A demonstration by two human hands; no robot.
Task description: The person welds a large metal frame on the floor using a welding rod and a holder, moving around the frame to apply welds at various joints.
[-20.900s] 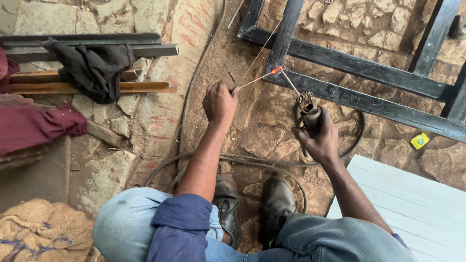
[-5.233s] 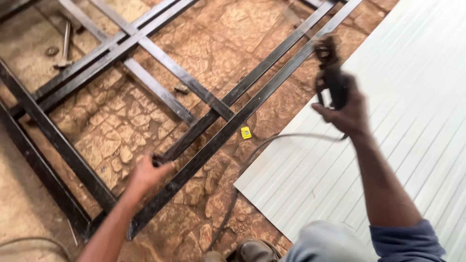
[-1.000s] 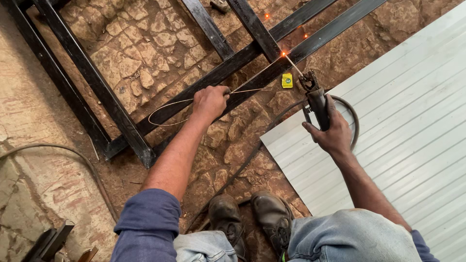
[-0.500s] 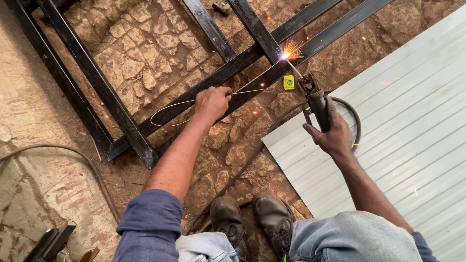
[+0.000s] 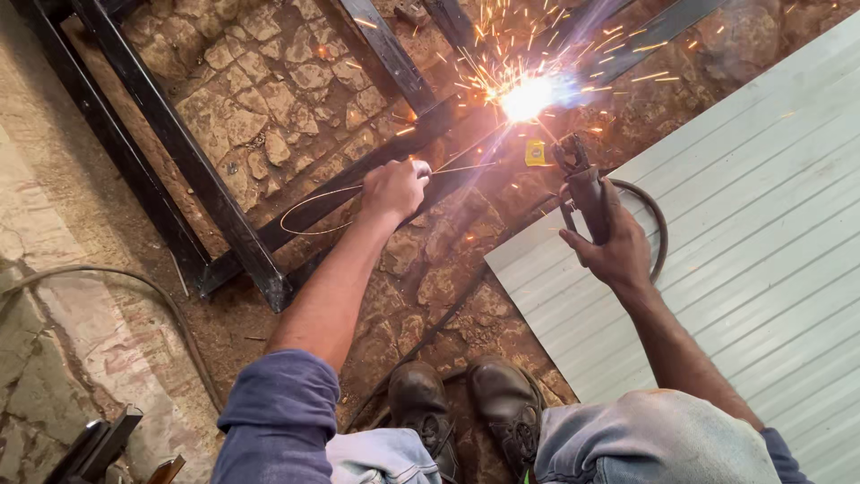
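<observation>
Change: sparks (image 5: 527, 94) now burst wide off the black steel frame (image 5: 179, 152).
Left hand (image 5: 394, 188): pinching thin wire (image 5: 313, 193).
Right hand (image 5: 614, 246): gripping electrode holder (image 5: 582, 184).
Surface: stone paving (image 5: 260, 90), corrugated sheet (image 5: 761, 224).

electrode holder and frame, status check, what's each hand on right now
Right hand gripping electrode holder, arc sparking on black steel frame. Left hand pinching thin wire at the bar. Cable looped over grey ribbed sheet; joint itself unobstructed.
</observation>
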